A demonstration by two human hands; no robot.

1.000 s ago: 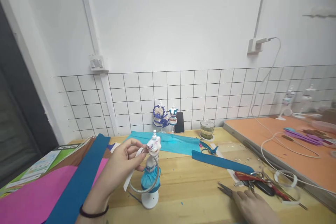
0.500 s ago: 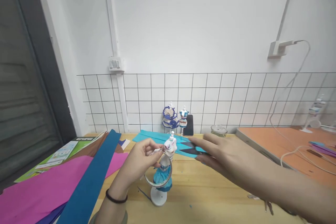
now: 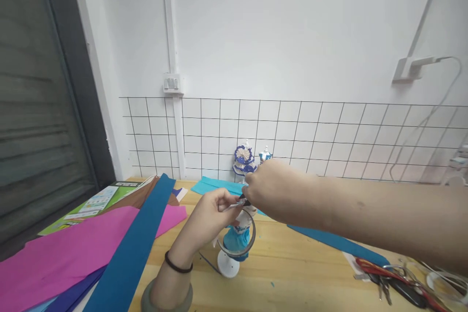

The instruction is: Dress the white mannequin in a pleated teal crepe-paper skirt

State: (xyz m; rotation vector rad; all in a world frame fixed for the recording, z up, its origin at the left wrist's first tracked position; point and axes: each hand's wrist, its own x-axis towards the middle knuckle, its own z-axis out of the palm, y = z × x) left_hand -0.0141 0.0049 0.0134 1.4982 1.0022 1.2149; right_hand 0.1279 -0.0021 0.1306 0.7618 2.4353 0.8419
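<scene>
We list one dress-form figure (image 3: 236, 240), blue-skirted, upright on the desk (image 3: 292, 278), at 6 o'clock in our view. Left hand (image 3: 212, 212), at the figure's 11 o'clock: pinching one ring (image 3: 254, 234), before the skirt. Right hand (image 3: 269, 187), its 1 o'clock: closed on scissors (image 3: 246, 202), mostly hidden. Blue strip (image 3: 133, 246): its 9 o'clock. Keys (image 3: 384, 288): its 4 o'clock.
</scene>
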